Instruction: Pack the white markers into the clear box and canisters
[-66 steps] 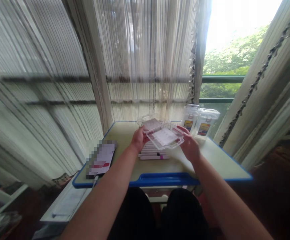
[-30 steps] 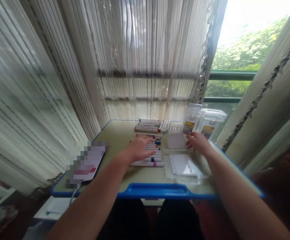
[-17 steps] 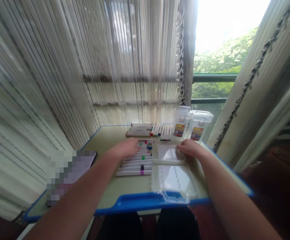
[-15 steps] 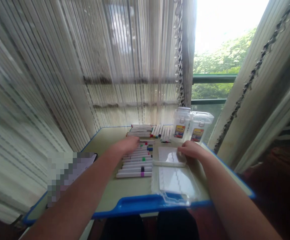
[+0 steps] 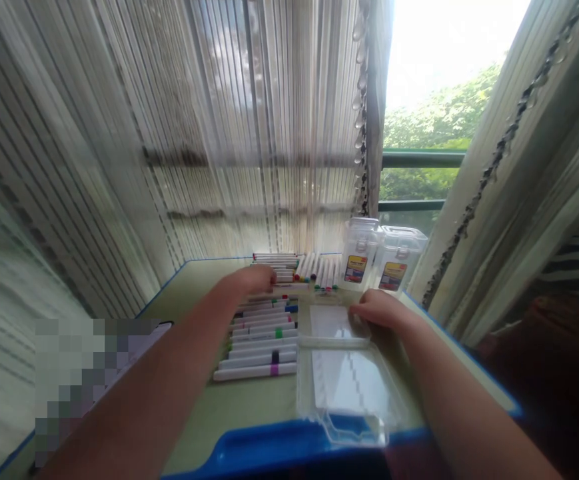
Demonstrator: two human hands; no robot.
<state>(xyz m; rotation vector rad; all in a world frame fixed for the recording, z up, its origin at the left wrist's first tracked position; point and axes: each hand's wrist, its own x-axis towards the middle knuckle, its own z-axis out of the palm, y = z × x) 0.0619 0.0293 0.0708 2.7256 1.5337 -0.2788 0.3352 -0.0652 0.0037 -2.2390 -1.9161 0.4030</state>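
Note:
My left hand (image 5: 259,279) is over the far end of a column of white markers (image 5: 264,355), its fingers closed on one white marker (image 5: 292,290). That marker is blurred and points right, toward the case. An opened clear plastic case (image 5: 352,380) lies beside the markers, its hinge running across the middle. My right hand (image 5: 382,308) grips the right edge of the case's far half, thumb and fingers closed on it. The markers in the column lie side by side, with coloured bands such as purple, black, green and blue.
Two upright clear boxes (image 5: 359,263) with yellow labels stand at the back right. More markers (image 5: 276,259) lie at the back, some turned lengthwise. The table has a blue rim (image 5: 254,440). A pixelated dark-edged object (image 5: 134,353) lies at left. Striped string curtains (image 5: 194,133) hang behind.
My left hand has shifted slightly away from the near markers, carrying a marker toward the case's far side. My right hand stays on the case edge. The view has tilted slightly.

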